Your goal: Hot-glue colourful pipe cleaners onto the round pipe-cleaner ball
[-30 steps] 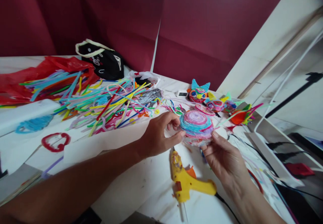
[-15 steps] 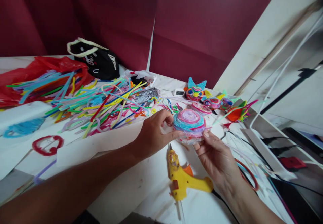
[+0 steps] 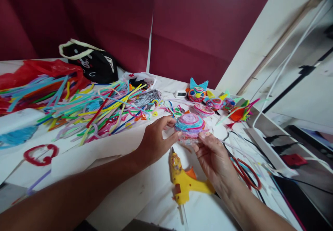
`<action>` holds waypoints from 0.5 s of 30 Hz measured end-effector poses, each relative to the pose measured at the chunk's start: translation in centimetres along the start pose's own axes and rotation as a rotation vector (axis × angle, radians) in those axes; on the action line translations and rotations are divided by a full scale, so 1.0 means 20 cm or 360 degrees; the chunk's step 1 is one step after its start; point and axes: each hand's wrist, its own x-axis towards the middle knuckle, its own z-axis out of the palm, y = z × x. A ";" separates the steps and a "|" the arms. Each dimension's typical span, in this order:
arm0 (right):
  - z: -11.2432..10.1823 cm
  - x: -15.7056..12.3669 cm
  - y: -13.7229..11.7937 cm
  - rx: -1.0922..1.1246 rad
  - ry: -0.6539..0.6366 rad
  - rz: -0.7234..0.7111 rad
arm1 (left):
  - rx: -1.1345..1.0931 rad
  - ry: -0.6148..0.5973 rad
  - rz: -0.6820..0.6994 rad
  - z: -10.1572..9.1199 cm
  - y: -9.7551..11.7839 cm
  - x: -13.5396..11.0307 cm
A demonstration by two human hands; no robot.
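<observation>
Between my two hands is a rounded craft piece [image 3: 191,125] of coiled pipe cleaners in pink, blue and purple, with a paler lower part. My left hand [image 3: 162,135] grips its left edge, thumb low and fingers curled behind. From the right, my right hand [image 3: 212,151] pinches the near edge between thumb and fingers. Just below lies a yellow hot glue gun [image 3: 184,186] with its nozzle pointing away from me and a clear glue stick in its back end. The right forearm partly covers its handle.
A heap of loose pipe cleaners [image 3: 104,109] spreads at left by a red plastic bag [image 3: 49,67] and a black bag [image 3: 90,62]. Finished pipe-cleaner figures [image 3: 198,90] stand at back right. Red-handled scissors [image 3: 247,173] and a power strip [image 3: 275,154] lie to the right.
The view has shifted slightly to the right, so things sit further left. Both hands keep their hold on the coiled piece, which is tilted a little differently.
</observation>
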 end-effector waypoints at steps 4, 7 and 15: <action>0.02 -0.01 0.02 -0.0032 -0.0033 -0.0016 | -0.0086 -0.0059 -0.0057 0.02 0.01 -0.03; 0.02 -0.02 0.04 -0.0049 -0.0099 -0.0003 | -0.0174 -0.0079 -0.0105 0.04 0.01 -0.04; 0.02 -0.05 0.08 -0.0080 -0.0179 0.0028 | -0.0235 -0.0016 -0.0098 0.05 -0.01 -0.05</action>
